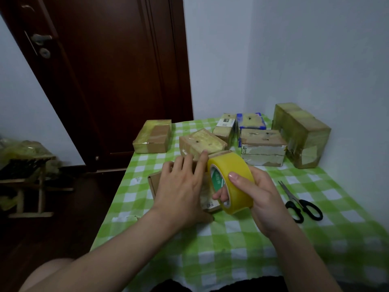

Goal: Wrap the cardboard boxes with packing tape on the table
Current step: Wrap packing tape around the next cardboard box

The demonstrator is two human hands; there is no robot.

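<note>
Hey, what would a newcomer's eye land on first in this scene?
The big yellow roll of packing tape draws the eye first, gripped in the right hand at the centre, beside the left hand pressing flat on a brown cardboard box. The bright green-and-white checked tablecloth stands out, with black-handled scissors to the right and a tall tape-wrapped cardboard box at the far right corner.

dim, soft indoor light | faint shadows | wide-angle edge bending | slight blur

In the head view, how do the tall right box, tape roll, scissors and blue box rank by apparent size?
1. Tall right box
2. Tape roll and scissors: alike in span, the roll nearer the camera, so unranked
3. Blue box, smallest
</note>
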